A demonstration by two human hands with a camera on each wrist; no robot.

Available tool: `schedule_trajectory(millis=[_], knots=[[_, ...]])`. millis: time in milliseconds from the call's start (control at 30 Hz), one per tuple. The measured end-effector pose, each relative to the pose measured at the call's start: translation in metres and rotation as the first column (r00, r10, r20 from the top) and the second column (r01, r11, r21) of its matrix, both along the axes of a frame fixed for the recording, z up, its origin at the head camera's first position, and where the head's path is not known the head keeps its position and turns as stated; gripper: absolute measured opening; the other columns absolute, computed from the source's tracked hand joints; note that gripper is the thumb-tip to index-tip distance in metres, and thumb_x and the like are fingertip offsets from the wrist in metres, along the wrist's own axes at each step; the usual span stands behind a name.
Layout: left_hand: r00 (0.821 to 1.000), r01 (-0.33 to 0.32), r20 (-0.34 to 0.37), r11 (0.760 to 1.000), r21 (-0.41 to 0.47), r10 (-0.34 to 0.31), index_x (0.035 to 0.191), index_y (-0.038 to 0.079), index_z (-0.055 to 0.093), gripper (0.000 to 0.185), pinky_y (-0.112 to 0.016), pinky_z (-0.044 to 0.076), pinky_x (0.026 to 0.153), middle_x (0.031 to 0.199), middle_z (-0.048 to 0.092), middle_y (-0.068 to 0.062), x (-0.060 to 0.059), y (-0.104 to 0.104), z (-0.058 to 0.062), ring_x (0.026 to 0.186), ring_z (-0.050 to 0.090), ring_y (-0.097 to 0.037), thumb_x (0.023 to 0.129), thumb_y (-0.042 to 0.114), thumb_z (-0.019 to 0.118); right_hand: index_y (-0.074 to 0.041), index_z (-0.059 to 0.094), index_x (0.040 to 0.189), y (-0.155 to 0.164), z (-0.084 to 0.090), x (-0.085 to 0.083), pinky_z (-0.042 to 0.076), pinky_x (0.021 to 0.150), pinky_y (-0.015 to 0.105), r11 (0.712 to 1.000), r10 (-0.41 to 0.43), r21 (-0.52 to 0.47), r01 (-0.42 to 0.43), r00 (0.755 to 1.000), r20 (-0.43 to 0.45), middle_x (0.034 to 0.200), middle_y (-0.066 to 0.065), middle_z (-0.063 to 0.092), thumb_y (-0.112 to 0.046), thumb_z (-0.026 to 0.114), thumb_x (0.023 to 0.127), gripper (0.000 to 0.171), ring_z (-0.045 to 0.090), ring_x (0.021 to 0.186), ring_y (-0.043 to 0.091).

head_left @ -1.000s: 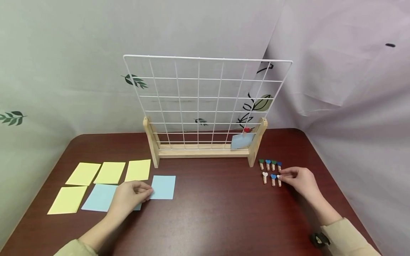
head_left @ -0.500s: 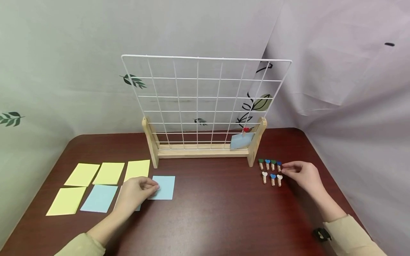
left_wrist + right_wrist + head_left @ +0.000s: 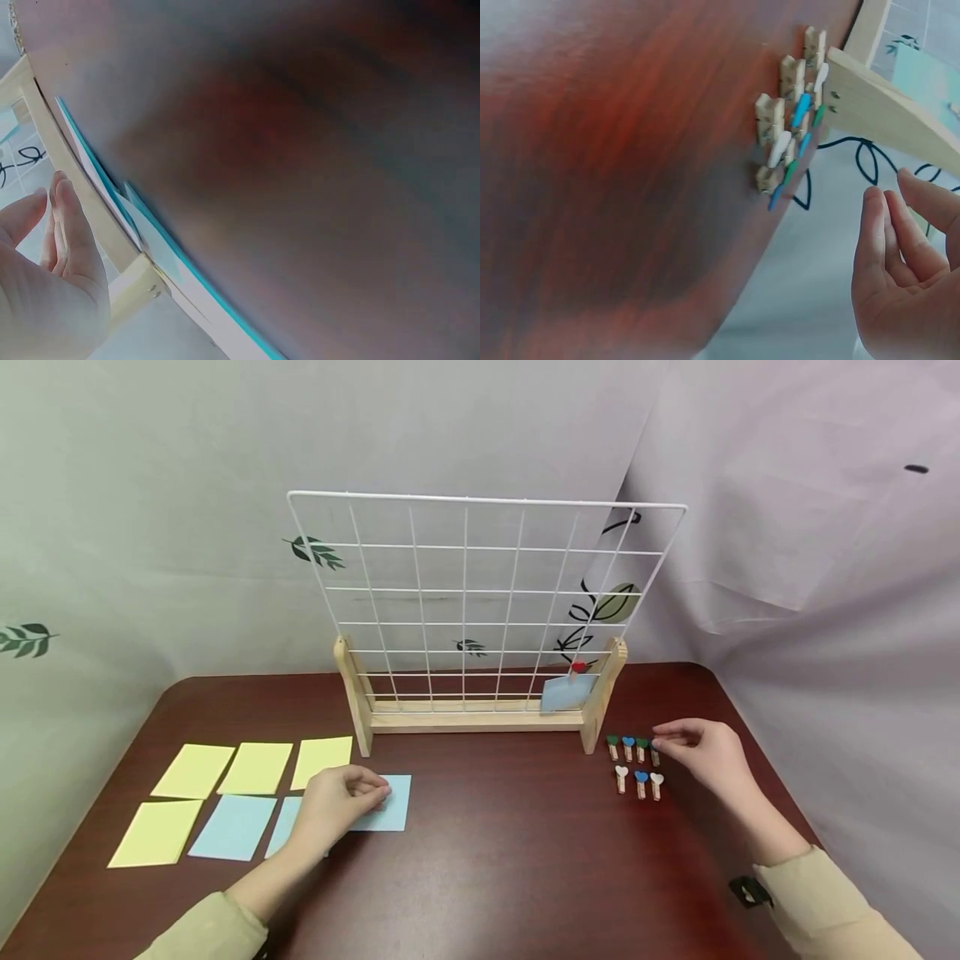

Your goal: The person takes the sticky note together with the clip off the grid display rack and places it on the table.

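My left hand (image 3: 336, 806) is over the rightmost blue sticky note (image 3: 397, 802), overlapping its left part in the head view. In the left wrist view its thumb and fingers (image 3: 75, 225) are apart with nothing between them. My right hand (image 3: 708, 756) is beside the small heart-topped wooden clothespins, its fingertips right at the dark blue one (image 3: 656, 753). In the right wrist view the right hand's thumb and fingers (image 3: 871, 232) have a gap and hold nothing. Several clothespins lie in two rows, among them a white one (image 3: 621, 778) and a blue one (image 3: 641, 784).
A white wire grid (image 3: 465, 545) stands on a wooden base (image 3: 476, 722) at the back. At its lower right a red-heart clothespin (image 3: 577, 668) holds a blue note (image 3: 564, 695). Several yellow notes (image 3: 193, 772) and another blue note (image 3: 232, 827) lie at the left of the table (image 3: 480, 877).
My left hand has moved right, farther over the rightmost blue note. My right hand has shifted from the front white clothespin back to the dark blue one behind it.
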State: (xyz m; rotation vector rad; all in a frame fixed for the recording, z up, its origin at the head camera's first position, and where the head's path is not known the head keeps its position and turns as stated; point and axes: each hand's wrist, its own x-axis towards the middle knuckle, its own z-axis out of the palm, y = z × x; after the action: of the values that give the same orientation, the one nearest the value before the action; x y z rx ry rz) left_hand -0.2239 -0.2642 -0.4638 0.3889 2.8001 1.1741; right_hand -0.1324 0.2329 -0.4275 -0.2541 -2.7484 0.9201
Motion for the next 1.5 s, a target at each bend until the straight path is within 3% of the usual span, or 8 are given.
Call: schedule_trajectory(millis=[400, 667, 967, 1267, 1500], knots=[[0.998, 0.066, 0.01, 0.991, 0.114, -0.068, 0.091, 0.002, 0.08, 0.004, -0.017, 0.054, 0.061, 0.08, 0.081, -0.008, -0.008, 0.027, 0.006, 0.064, 0.073, -0.008, 0.09, 0.005, 0.082, 0.003, 0.081, 0.107, -0.011, 0.017, -0.01, 0.05, 0.061, 0.011, 0.999, 0.031, -0.017, -0.032, 0.998, -0.054, 0.091, 0.019, 0.082, -0.007, 0.082, 0.092, 0.018, 0.06, 0.07, -0.021], [0.996, 0.077, 0.021, 0.984, 0.163, -0.082, 0.092, 0.002, 0.08, 0.004, -0.017, 0.055, 0.063, 0.079, 0.081, -0.008, -0.012, 0.045, 0.009, 0.065, 0.075, -0.011, 0.09, 0.005, 0.081, 0.002, 0.082, 0.105, -0.019, 0.029, -0.016, 0.05, 0.061, 0.008, 0.999, 0.04, -0.025, -0.043, 0.994, -0.105, 0.094, 0.021, 0.082, -0.006, 0.083, 0.091, 0.017, 0.059, 0.07, -0.024], [0.994, 0.113, -0.01, 0.977, 0.178, -0.113, 0.092, 0.003, 0.08, 0.004, -0.019, 0.056, 0.058, 0.078, 0.081, -0.007, -0.016, 0.064, 0.012, 0.064, 0.073, -0.009, 0.091, 0.006, 0.082, -0.002, 0.083, 0.104, -0.03, 0.041, -0.022, 0.051, 0.063, 0.008, 0.997, 0.053, -0.044, -0.06, 0.988, -0.145, 0.095, 0.02, 0.082, -0.008, 0.083, 0.091, 0.014, 0.062, 0.07, -0.019], [0.993, 0.119, -0.014, 0.976, 0.182, -0.118, 0.092, 0.004, 0.081, 0.005, -0.019, 0.055, 0.057, 0.077, 0.081, -0.007, -0.02, 0.083, 0.016, 0.065, 0.076, -0.014, 0.092, 0.008, 0.083, 0.0, 0.082, 0.103, -0.043, 0.047, -0.03, 0.052, 0.062, 0.008, 0.994, 0.075, -0.067, -0.089, 0.98, -0.185, 0.094, 0.021, 0.081, -0.005, 0.083, 0.09, 0.014, 0.063, 0.067, -0.017], [0.989, 0.148, -0.057, 0.969, 0.196, -0.139, 0.092, 0.002, 0.081, 0.006, -0.018, 0.056, 0.059, 0.079, 0.081, -0.009, -0.023, 0.099, 0.019, 0.066, 0.077, -0.014, 0.09, 0.007, 0.083, 0.001, 0.082, 0.104, -0.055, 0.05, -0.037, 0.051, 0.062, 0.007, 0.987, 0.086, -0.115, -0.109, 0.978, -0.192, 0.098, 0.022, 0.081, -0.006, 0.085, 0.089, 0.016, 0.062, 0.068, -0.017]])
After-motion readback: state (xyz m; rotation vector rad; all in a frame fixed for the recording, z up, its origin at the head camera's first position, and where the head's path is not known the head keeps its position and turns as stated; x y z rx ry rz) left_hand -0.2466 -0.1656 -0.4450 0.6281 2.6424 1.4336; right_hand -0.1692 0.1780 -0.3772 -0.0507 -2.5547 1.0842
